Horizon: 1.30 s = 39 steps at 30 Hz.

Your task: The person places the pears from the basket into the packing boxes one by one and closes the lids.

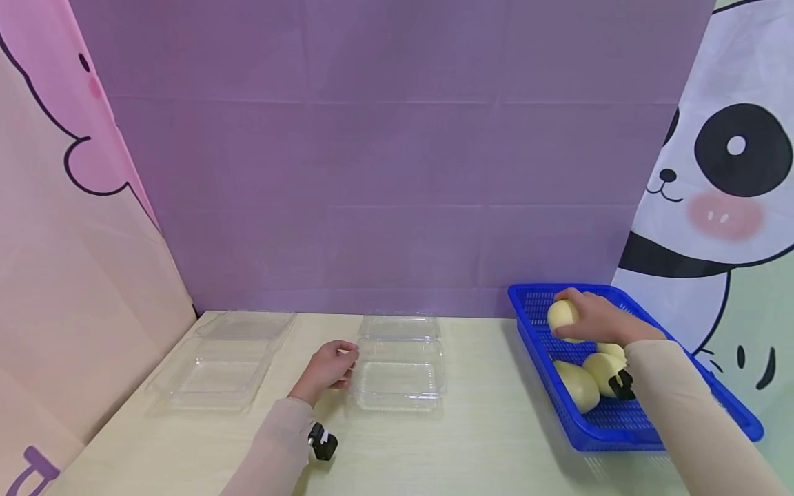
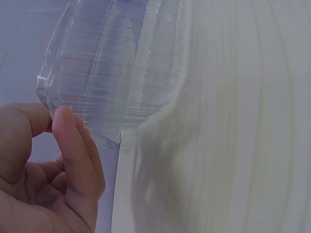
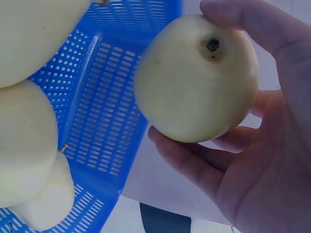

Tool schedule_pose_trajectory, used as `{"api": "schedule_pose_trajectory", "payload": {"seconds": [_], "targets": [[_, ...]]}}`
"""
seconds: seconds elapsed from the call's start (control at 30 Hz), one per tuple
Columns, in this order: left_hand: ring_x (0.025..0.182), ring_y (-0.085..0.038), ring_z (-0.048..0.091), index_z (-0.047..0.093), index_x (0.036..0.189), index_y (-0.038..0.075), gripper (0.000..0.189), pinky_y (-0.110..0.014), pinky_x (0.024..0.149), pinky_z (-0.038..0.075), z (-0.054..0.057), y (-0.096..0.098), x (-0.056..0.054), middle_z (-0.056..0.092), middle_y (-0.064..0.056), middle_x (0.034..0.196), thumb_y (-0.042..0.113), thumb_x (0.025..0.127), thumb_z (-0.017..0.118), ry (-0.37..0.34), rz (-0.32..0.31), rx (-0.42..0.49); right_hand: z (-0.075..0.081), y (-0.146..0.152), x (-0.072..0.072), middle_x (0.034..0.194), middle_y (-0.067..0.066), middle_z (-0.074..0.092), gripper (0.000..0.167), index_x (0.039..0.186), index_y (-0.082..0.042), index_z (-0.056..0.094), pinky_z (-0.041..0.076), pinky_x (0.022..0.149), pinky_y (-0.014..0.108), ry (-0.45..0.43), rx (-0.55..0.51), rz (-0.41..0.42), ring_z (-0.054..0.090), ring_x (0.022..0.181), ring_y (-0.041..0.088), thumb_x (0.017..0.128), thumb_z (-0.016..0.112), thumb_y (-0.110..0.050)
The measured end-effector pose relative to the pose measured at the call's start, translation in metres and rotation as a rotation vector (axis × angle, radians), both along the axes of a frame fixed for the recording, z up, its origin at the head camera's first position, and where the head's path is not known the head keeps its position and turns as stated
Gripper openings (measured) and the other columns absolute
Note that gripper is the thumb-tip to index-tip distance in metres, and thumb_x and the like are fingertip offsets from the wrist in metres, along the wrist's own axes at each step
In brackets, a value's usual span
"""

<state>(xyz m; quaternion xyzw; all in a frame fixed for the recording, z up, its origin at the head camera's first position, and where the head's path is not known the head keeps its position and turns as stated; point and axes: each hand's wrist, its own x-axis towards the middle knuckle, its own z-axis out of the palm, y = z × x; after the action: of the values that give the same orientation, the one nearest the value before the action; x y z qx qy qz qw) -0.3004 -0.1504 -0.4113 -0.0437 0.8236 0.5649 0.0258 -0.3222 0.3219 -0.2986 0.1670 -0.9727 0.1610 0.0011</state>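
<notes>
Right hand [image 1: 595, 318]: fingers and thumb curved round a pale pear [image 1: 561, 319], thumb on one side and fingertips on the other. Pear held up over the far part of the blue basket [image 1: 614, 441], its dark blossom end showing in the right wrist view.

Left hand [image 1: 325, 372]: thumb and forefinger close together, pinching the rim of the near clear container [image 1: 397, 377] at its left side; remaining fingers bent in below.

Near clear container: transparent plastic, on the surface [image 1: 490, 427] left of the basket, its lid [image 1: 400, 327] folded back toward the backdrop.

Second clear container [image 1: 214, 372]: same kind, well to the left of the first, near the left edge of the surface; lid likewise folded back.

Blue basket: perforated plastic, rectangular, at the right of the surface, set at a slant. Contents — three more pears [image 1: 577, 387] grouped together toward the nearer part, one partly hidden behind the others.

Sleeves: light-coloured, long, one black wrist device [image 1: 322, 441] on the left and another on the right.

Surroundings: plain purple backdrop [image 1: 397, 172] with fold creases; pink cartoon cloth [image 1: 93, 275] at left; panda-print cloth [image 1: 688, 227] at right.
</notes>
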Motion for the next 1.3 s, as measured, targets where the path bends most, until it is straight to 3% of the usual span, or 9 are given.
{"api": "schedule_pose_trajectory", "payload": {"seconds": [0.23, 0.6, 1.3], "targets": [[0.071, -0.018, 0.058, 0.058, 0.123, -0.002, 0.03, -0.026, 0.056, 0.054, -0.002, 0.0, -0.002, 0.061, -0.014, 0.091, 0.017, 0.1, 0.056, -0.007, -0.001, 0.005, 0.007, -0.007, 0.002, 0.104, 0.015, 0.059, 0.07, 0.134, 0.001, 0.049, 0.048, 0.064, 0.036, 0.044, -0.006, 0.026, 0.054, 0.087, 0.029, 0.083, 0.079, -0.036], [0.069, -0.017, 0.056, 0.058, 0.124, -0.001, 0.03, -0.025, 0.056, 0.054, -0.002, -0.002, -0.002, 0.061, -0.014, 0.092, 0.018, 0.101, 0.056, -0.016, -0.008, -0.003, 0.022, -0.024, 0.01, 0.114, 0.018, 0.057, 0.067, 0.136, -0.004, 0.049, 0.049, 0.069, 0.038, 0.066, -0.012, 0.031, 0.053, 0.095, 0.032, 0.085, 0.078, -0.036], [0.067, -0.015, 0.055, 0.058, 0.123, -0.002, 0.03, -0.025, 0.055, 0.053, -0.001, 0.001, -0.001, 0.061, -0.013, 0.091, 0.017, 0.1, 0.056, -0.013, 0.004, -0.011, 0.036, -0.07, 0.017, 0.12, 0.019, 0.054, 0.067, 0.138, -0.011, 0.049, 0.051, 0.068, 0.039, 0.048, -0.025, 0.091, 0.052, 0.098, 0.034, 0.083, 0.078, -0.038]]}}
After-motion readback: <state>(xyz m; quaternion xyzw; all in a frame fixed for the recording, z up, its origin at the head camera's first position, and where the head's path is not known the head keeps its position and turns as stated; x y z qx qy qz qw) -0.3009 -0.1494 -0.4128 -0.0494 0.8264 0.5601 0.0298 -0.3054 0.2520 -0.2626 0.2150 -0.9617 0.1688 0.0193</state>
